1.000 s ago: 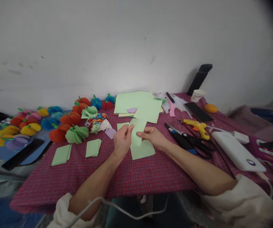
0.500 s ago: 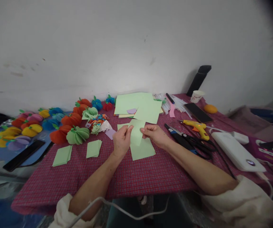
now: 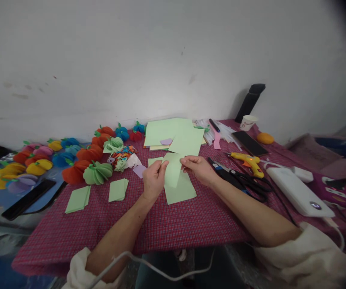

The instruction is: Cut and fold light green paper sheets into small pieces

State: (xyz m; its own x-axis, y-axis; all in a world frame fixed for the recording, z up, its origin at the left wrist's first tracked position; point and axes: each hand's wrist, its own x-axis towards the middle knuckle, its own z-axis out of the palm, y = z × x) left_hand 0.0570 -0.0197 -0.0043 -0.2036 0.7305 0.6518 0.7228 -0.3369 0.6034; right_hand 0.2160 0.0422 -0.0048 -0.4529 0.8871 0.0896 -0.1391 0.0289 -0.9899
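Both my hands hold one small light-green paper piece [image 3: 173,170] just above the red checked tablecloth [image 3: 166,224]. My left hand [image 3: 154,178] pinches its upper left corner between thumb and forefinger. My right hand [image 3: 197,168] pinches its upper right edge. Under the held piece lies another green sheet [image 3: 180,192] flat on the cloth.
Folded green stacks [image 3: 118,189] [image 3: 78,198] lie at left, near coloured paper pumpkins [image 3: 97,170]. Larger green sheets [image 3: 173,132] sit behind. To the right are black scissors [image 3: 245,180], a yellow glue gun [image 3: 249,161], a white power bank [image 3: 299,192], a phone [image 3: 249,143] and a cup [image 3: 247,121].
My right hand has slid up the right edge of the green piece toward its top. The left hand keeps its pinch. The view has shifted slightly.
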